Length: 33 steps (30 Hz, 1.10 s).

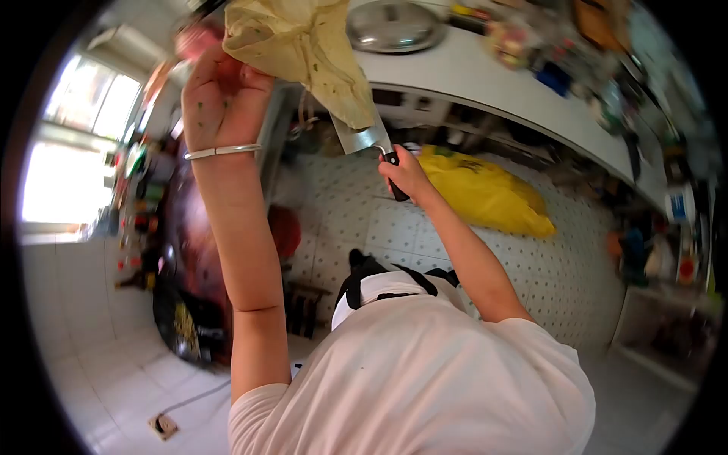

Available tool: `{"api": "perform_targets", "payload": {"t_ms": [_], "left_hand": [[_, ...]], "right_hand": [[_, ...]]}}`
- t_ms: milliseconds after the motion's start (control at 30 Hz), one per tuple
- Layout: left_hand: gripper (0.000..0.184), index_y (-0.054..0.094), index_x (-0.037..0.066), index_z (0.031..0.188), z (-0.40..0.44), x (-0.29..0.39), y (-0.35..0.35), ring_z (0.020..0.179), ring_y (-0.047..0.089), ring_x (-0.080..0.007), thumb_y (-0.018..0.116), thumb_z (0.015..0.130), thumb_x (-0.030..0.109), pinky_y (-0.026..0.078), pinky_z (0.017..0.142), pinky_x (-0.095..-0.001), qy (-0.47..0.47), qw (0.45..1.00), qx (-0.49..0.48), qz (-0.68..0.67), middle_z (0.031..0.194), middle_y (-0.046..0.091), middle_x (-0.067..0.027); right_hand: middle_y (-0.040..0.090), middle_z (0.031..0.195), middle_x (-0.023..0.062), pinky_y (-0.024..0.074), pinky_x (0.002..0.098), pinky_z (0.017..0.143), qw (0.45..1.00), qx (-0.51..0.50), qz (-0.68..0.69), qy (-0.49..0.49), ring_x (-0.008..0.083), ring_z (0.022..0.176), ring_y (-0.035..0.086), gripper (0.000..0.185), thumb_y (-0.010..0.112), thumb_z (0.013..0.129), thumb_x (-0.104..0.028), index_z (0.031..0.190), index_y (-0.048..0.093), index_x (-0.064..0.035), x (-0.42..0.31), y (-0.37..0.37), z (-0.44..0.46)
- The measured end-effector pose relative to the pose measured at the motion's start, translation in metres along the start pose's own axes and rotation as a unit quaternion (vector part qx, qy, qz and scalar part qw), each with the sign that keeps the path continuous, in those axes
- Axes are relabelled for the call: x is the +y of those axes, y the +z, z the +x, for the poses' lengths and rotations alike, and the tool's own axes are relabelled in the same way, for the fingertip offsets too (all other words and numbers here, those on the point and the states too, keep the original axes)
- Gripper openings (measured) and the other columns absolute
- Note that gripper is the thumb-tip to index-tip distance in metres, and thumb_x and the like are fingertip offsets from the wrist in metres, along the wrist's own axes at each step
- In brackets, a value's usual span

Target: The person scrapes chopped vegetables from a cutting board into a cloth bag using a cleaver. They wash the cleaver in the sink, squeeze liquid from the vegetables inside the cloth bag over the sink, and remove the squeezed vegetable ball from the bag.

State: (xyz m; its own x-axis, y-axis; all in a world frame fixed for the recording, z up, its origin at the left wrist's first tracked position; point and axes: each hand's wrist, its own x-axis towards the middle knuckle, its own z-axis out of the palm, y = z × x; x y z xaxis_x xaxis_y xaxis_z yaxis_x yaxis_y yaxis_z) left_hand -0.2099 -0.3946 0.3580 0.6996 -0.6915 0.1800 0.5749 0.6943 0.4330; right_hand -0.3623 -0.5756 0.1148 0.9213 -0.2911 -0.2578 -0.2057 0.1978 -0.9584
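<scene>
High at the upper left, my left hand (pixel 227 102) is raised with its palm toward me, green flecks on the skin and a bangle on the wrist. It holds a limp, pale yellow dough sheet (pixel 299 42) with a few green bits in it; the fingertips are partly hidden. The sheet hangs down to the right, and its lower end lies over the blade of a cleaver (pixel 355 139). My right hand (pixel 409 176) is closed round the cleaver's black handle. The top of the sheet runs out of view.
A long white counter (pixel 485 72) curves across the back, bearing a round metal lid (pixel 396 26) and clutter at the right. A yellow plastic bag (pixel 489 193) lies below it on the tiled floor (pixel 341 205). Bottles and a dark pan (pixel 182 322) stand on the left by the window (pixel 72 159).
</scene>
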Motion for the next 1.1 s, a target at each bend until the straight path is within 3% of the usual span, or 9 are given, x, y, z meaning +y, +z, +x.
{"api": "perform_targets", "payload": {"t_ms": [100,133,233,333,633,733,867,1000,1100], "left_hand": [[0.01,0.058,-0.009,0.088,0.04,-0.115,0.067,0.089,0.06,-0.0238,0.05,0.084,-0.003,0.049,0.079,-0.0342,-0.029,0.996,-0.082,0.016,0.09,0.063,-0.0148],[0.01,0.056,-0.011,0.086,0.058,-0.146,0.094,0.09,0.06,-0.0252,0.049,0.084,-0.004,0.049,0.083,-0.0356,-0.143,0.976,-0.134,-0.093,0.09,0.062,-0.0167],[0.015,0.054,-0.01,0.098,0.163,-0.254,0.119,0.1,0.057,-0.026,0.049,0.084,-0.006,0.048,0.088,-0.0341,-0.153,0.974,-0.149,-0.069,0.098,0.061,-0.015],[0.014,0.057,-0.006,0.094,0.198,-0.391,0.182,0.081,0.066,-0.0218,0.058,0.082,0.002,0.055,0.072,-0.024,-0.194,0.962,-0.191,-0.013,0.088,0.065,-0.0132],[0.01,0.055,-0.007,0.091,0.284,-0.769,0.342,0.083,0.064,-0.0253,0.052,0.082,-0.006,0.055,0.077,-0.0313,-0.273,0.915,-0.277,-0.104,0.088,0.064,-0.0148],[0.013,0.054,-0.007,0.093,0.296,-0.869,0.396,0.087,0.061,-0.0264,0.055,0.079,-0.009,0.053,0.08,-0.0316,-0.358,0.899,-0.184,-0.174,0.094,0.061,-0.0165],[0.016,0.053,-0.008,0.094,0.355,-1.02,0.436,0.084,0.06,-0.0281,0.055,0.078,-0.009,0.052,0.078,-0.0329,-0.305,0.906,-0.228,-0.183,0.093,0.06,-0.0159],[0.008,0.052,-0.006,0.087,0.44,-1.157,0.472,0.078,0.058,-0.0267,0.051,0.08,-0.008,0.051,0.077,-0.0332,-0.332,0.908,-0.158,-0.201,0.089,0.059,-0.0148],[0.004,0.051,-0.004,0.084,0.471,-1.219,0.502,0.077,0.057,-0.0265,0.049,0.081,-0.007,0.051,0.076,-0.0334,-0.351,0.888,-0.198,-0.221,0.087,0.059,-0.014]], "right_hand": [[0.054,0.067,0.0042,0.0447,0.0302,0.049,0.996,0.081,-0.022,-0.04,0.0129,0.054,0.052,0.023,0.061,0.073,-0.015,0.09,0.052,-0.0035,-0.013,-0.111,-0.055],[0.054,0.067,0.0041,0.0443,0.0304,0.049,0.995,0.094,-0.004,-0.038,0.0134,0.054,0.054,0.023,0.061,0.073,-0.016,0.09,0.052,-0.0042,-0.017,-0.145,-0.075],[0.054,0.066,0.0044,0.0443,0.0309,0.049,0.987,0.14,-0.034,-0.067,0.0134,0.055,0.054,0.023,0.062,0.073,-0.016,0.09,0.052,-0.0044,-0.021,-0.261,-0.125],[0.053,0.066,0.0033,0.0427,0.0287,0.048,0.981,0.186,-0.005,-0.044,0.0115,0.052,0.052,0.021,0.06,0.074,-0.012,0.092,0.052,-0.0043,-0.024,-0.353,-0.2],[0.051,0.065,0.0006,0.0409,0.0258,0.046,0.934,0.355,0.037,-0.024,0.0099,0.049,0.049,0.019,0.059,0.074,-0.011,0.092,0.053,-0.0053,-0.027,-0.631,-0.361],[0.052,0.065,0.0024,0.0417,0.0264,0.046,0.919,0.395,0.005,-0.001,0.0105,0.049,0.049,0.02,0.059,0.075,-0.012,0.093,0.052,-0.0049,-0.049,-0.727,-0.401],[0.053,0.064,0.0041,0.0436,0.0277,0.046,0.91,0.413,-0.003,0.033,0.011,0.049,0.051,0.023,0.061,0.077,-0.014,0.095,0.052,-0.004,-0.065,-0.876,-0.441],[0.053,0.065,0.0062,0.0425,0.0324,0.048,0.902,0.429,0.008,0.036,0.0144,0.052,0.051,0.024,0.062,0.077,-0.015,0.093,0.052,-0.0005,-0.084,-1.0,-0.459],[0.053,0.066,0.0071,0.0419,0.0319,0.048,0.908,0.418,0.029,0.028,0.0147,0.052,0.051,0.025,0.062,0.077,-0.014,0.094,0.052,0.001,-0.091,-1.087,-0.462]]}}
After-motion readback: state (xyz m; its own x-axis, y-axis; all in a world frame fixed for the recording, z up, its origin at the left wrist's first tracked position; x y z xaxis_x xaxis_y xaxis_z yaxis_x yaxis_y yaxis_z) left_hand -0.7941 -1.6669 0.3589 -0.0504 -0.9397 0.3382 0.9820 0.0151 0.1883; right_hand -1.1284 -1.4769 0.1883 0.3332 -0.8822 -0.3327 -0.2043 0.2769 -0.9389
